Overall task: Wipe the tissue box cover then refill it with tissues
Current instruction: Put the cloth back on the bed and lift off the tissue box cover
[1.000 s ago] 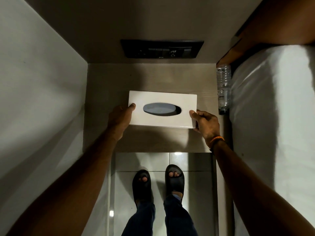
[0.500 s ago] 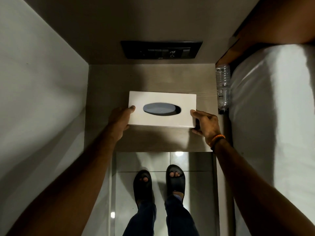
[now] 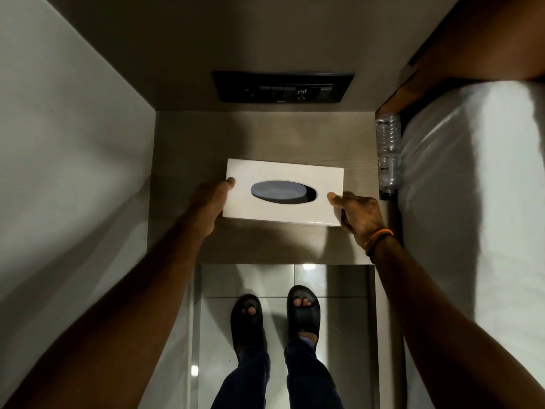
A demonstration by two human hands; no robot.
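Grip: the left hand [image 3: 208, 203] is clasping the left end of the glossy white rectangular tissue box cover [image 3: 283, 192], thumb lying on its top edge; the right hand [image 3: 358, 214], wearing an orange thread band at the wrist, is clasping the right end the same way. Both are closed on the cover, neither is loose.
Cover: it is sitting level, its dark oval slot [image 3: 284, 192] facing up, over the middle of the pale wood-grain bedside shelf [image 3: 265, 137]. Whether its base is touching the shelf or hanging just above it is hard to tell, though a soft shadow is showing along its near edge.
Change: over the last second the cover is keeping almost the same spot, and the hands are only settling closer around its ends, the right thumb now resting on the top face.
Meaning: this looks like the start of a lift, so the wiping is not yet begun and the refill is further off. No cloth and no tissues are showing anywhere in view.
Slot: nothing white is poking out, which suggests the cover is empty.
Surroundings: a clear ribbed plastic bottle [image 3: 388, 154] is standing at the shelf's right edge beside the white mattress [image 3: 477, 202], well apart from the cover; a black switch panel [image 3: 283, 87] is sitting on the wall behind.
Risk: the glossy surface may be slipping in a two-ended hold.
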